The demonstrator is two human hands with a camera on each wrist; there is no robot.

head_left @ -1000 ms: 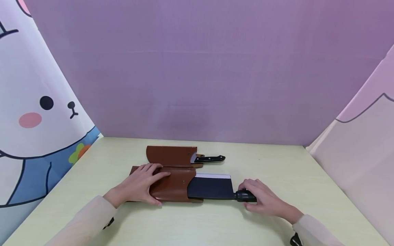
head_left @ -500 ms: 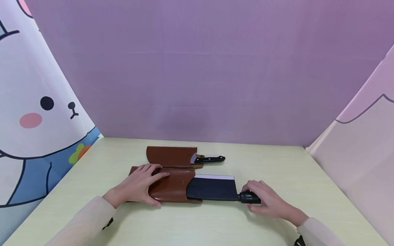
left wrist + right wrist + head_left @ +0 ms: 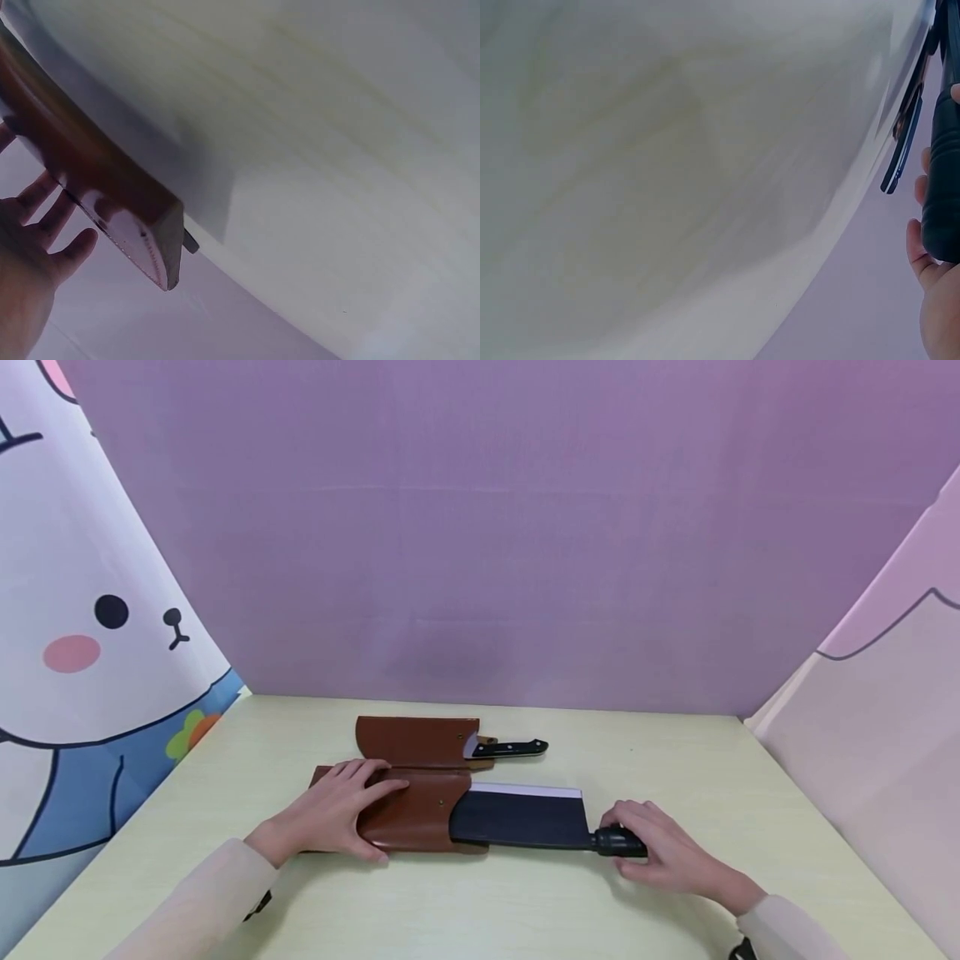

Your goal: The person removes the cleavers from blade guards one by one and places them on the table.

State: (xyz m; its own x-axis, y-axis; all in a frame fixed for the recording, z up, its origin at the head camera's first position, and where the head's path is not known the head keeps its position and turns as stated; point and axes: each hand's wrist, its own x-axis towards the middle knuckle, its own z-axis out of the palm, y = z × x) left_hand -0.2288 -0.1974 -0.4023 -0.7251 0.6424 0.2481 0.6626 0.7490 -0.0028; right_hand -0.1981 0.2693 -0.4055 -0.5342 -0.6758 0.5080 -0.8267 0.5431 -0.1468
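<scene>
A large brown leather knife sheath [image 3: 420, 814] lies on the table with a black-bladed cleaver [image 3: 517, 818] partly inside it, its front end hidden. My left hand [image 3: 326, 814] rests spread across the sheath, thumb along its near edge and fingers over its top. In the left wrist view, the fingertips touch the side of the sheath [image 3: 112, 180]. My right hand [image 3: 663, 852] grips the cleaver's black handle [image 3: 619, 841]. That handle [image 3: 943, 187] also shows in the right wrist view, with fingers behind it.
Just beyond lies a second, smaller brown sheath [image 3: 412, 741], holding a knife whose black riveted handle [image 3: 513, 748] points right. The pale table [image 3: 465, 902] meets a purple backdrop [image 3: 487, 568]. Cartoon-printed sheets stand at both sides.
My right hand has moved right with the cleaver, so more of the black blade shows outside the sheath. The left hand and the sheath have shifted slightly left.
</scene>
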